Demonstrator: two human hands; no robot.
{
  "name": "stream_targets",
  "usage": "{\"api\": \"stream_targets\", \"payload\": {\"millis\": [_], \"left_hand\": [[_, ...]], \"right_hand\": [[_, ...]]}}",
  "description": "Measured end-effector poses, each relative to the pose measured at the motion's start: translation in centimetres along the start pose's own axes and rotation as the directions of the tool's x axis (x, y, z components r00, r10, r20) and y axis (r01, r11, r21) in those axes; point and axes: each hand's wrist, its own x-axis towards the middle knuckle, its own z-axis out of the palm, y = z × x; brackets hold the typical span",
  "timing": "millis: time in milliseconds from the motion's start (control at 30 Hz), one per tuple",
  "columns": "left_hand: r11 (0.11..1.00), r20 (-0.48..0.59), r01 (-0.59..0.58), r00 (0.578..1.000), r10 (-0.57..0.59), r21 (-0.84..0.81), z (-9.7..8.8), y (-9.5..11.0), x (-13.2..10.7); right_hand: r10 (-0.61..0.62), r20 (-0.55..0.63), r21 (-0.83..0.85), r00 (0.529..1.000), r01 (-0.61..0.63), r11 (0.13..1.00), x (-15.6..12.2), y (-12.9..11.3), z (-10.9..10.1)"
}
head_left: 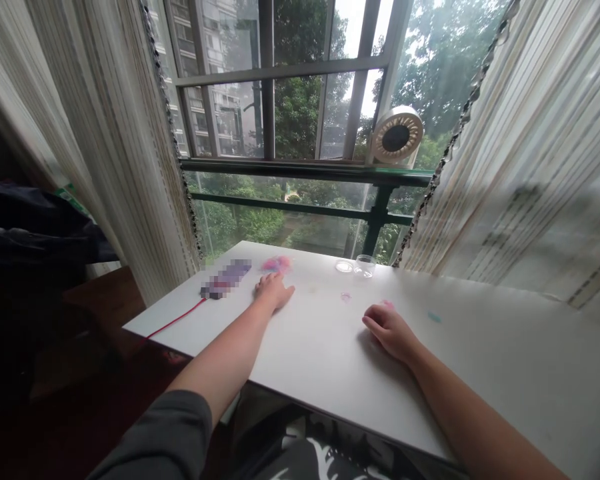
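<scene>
My left hand (273, 291) lies flat on the white table (320, 360), fingers stretched toward a pink fluffy thing (277, 265) just beyond the fingertips. It holds nothing. My right hand (389, 329) rests on the table with its fingers curled under; a small pink bit (387, 304) lies right at its knuckles, and I cannot make out whether anything is inside the fingers. Between the hands lies a tiny purple ring-like piece (346, 296).
A blurred purple device (226, 279) with a red cable (173, 323) lies at the left. A small clear jar (365, 265) and its lid (344, 266) stand at the far edge. A teal scrap (434, 317) lies right. A round fan (396, 137) sits on the window rail. Curtains hang both sides.
</scene>
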Motion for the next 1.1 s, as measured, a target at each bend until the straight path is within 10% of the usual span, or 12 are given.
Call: {"api": "stream_targets", "payload": {"millis": [1100], "left_hand": [[0.966,-0.153,0.008,0.987,-0.049,-0.260,-0.3,-1.9,1.6]], "right_hand": [[0.005,0.006,-0.010,1.000,-0.005,1.000,0.0,0.4,0.1]]}}
